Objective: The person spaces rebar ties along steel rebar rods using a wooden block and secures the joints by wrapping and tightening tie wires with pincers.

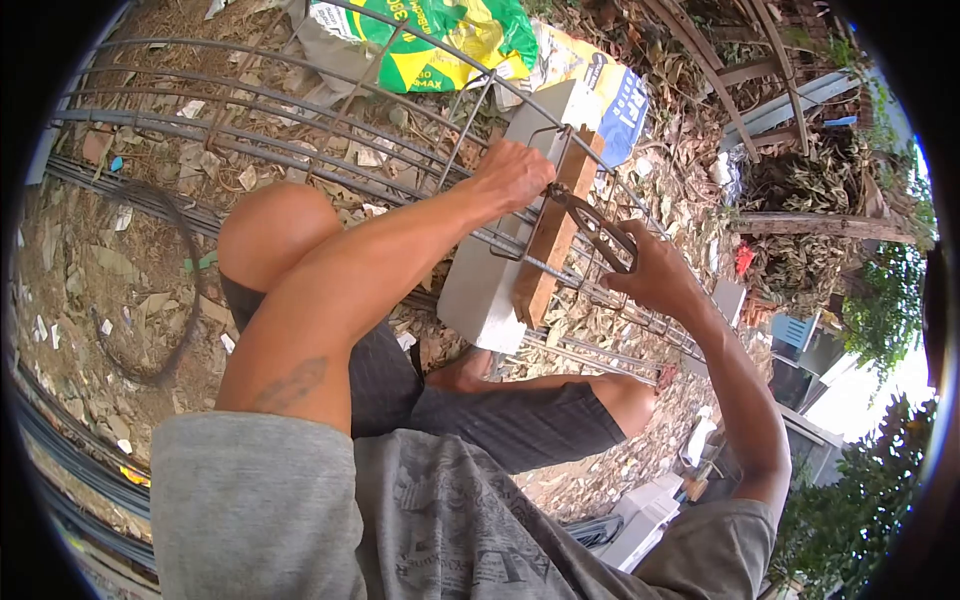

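Note:
A long cage of steel rebar (330,160), with square stirrups along it, crosses the view. It rests over a wooden block (553,265) and a pale grey block (478,290). My left hand (515,175) is closed around the cage near a stirrup; its fingertips are hidden. In my right hand (655,268) I hold a pair of pincers (603,232), fingers and thumb about the handles. The jaws sit at a bar joint right beside my left hand, above the wooden block. Whether they grip wire there is too small to tell.
Green and yellow sacks (455,45) and a blue-white sack (622,105) lie beyond the cage. A loop of thin wire (190,300) lies on littered ground at left, with bundled bars (75,455) below. Dry leaves and timber beams (820,225) are at right.

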### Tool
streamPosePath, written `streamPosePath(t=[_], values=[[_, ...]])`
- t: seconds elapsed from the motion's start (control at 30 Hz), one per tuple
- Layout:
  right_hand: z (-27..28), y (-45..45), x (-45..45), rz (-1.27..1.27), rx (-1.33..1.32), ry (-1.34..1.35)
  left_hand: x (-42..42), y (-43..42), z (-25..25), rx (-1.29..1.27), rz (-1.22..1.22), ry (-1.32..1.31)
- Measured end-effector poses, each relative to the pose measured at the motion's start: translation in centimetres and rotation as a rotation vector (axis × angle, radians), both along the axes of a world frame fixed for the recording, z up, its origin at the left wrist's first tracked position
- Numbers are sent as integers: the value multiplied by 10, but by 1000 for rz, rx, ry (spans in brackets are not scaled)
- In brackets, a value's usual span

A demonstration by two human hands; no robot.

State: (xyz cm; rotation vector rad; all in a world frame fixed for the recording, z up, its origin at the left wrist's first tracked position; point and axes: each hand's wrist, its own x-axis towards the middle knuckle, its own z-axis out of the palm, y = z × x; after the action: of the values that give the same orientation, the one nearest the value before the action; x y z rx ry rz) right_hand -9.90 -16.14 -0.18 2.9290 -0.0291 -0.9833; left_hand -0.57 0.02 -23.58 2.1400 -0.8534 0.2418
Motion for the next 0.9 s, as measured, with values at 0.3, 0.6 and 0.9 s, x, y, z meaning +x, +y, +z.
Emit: streamPosePath(t=[0.3,0.6,0.9], values=[[0,-18,17,784,-465,-382,-2,5,4,-24,8,6],[1,-48,42,-687,283,498,0,1,-4,-20,20,-21],[7,-29,49,-460,212,428,0,-2,-4,-42,33,8]])
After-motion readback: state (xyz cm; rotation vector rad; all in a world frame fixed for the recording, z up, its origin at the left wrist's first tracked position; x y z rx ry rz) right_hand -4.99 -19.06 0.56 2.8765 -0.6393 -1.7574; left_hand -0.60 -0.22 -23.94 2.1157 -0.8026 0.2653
